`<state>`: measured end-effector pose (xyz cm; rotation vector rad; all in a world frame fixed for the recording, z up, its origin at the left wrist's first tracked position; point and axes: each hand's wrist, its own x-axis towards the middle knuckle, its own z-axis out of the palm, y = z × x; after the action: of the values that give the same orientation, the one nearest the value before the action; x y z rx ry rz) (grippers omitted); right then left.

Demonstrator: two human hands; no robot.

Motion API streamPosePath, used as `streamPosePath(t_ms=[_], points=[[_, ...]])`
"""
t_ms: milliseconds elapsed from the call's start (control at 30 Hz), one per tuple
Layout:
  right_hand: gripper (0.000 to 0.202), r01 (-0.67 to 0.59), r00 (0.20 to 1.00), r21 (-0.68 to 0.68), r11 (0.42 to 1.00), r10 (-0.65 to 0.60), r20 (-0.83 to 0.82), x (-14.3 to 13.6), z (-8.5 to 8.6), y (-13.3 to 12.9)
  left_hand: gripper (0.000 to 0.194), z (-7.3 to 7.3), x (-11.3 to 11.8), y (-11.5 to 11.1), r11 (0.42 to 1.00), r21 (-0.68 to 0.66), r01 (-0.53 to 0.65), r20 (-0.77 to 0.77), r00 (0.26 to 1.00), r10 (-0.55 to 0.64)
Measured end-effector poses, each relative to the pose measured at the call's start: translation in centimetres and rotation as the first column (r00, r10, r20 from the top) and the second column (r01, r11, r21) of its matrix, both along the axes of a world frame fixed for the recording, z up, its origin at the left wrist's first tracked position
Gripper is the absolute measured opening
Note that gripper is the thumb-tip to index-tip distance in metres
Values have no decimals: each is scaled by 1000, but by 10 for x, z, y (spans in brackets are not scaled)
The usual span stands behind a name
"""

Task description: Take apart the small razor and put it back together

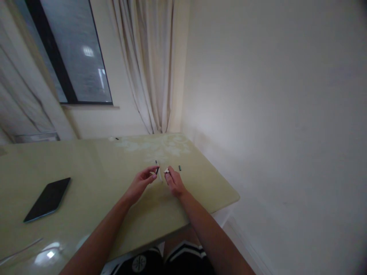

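My left hand (143, 180) is closed in a pinch on a small dark stick-shaped piece (157, 170), held above the table. Close by on the right, my right hand (175, 184) has its fingers wrapped round a small white-and-dark object (166, 171), whose kind is too small to make out. Between the two hands a slim white stick with a dark tip (159, 175) lies on the table, partly behind the left fingertips. A short dark cylinder-like piece (179, 168) rests just beyond the right hand.
The pale green table (94, 168) has its right corner near the wall (272, 114). At left lies a flat black tablet-like slab (48, 199). A tiny dark item (117, 138) sits at the far edge, and a thin pale cord (21, 251) at front left.
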<state>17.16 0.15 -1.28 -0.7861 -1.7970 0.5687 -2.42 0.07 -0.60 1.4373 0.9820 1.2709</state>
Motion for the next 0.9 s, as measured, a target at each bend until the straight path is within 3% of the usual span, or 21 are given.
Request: streamPosePath(t_ms=[100,333,900], points=[[24,-67,997,-57,996,70,37,-1,-2,-1,56,0,1,-1,999,2,41,25,999,-41],[26,-169,979,-23,985,170,115,-2,2,-5,53,-1,4,-3,995,13,96,29,995,-96],[32,-116,986,-26,993,119,117,-3,3,-8,50,3,8,-6,996,11,89,29,996,-89]])
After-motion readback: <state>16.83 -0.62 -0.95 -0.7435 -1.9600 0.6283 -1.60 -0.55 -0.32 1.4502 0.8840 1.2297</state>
